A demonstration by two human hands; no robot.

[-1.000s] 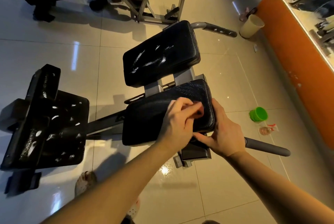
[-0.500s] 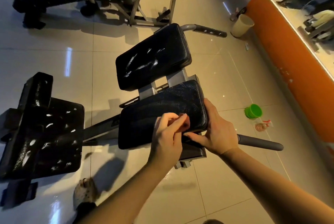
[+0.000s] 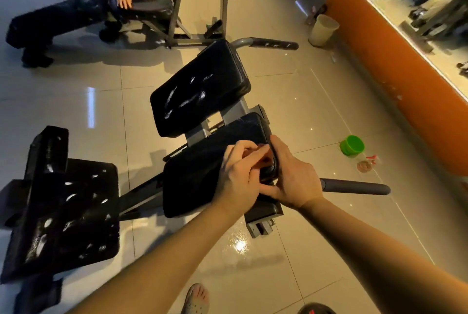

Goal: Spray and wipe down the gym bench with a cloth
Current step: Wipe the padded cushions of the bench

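We are mid-wipe: our left hand (image 3: 238, 177) pinches the cloth (image 3: 264, 159) in curled fingers on the near pad's (image 3: 200, 174) right end, where our right hand (image 3: 295, 179) curls round the edge. Beyond the near pad, the far pad (image 3: 200, 88) shows white streaks and probably awaits wiping.

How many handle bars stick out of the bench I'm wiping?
2: the far handle beyond the streaked pad, and the near handle just right of the right hand. Others could be hidden underneath.
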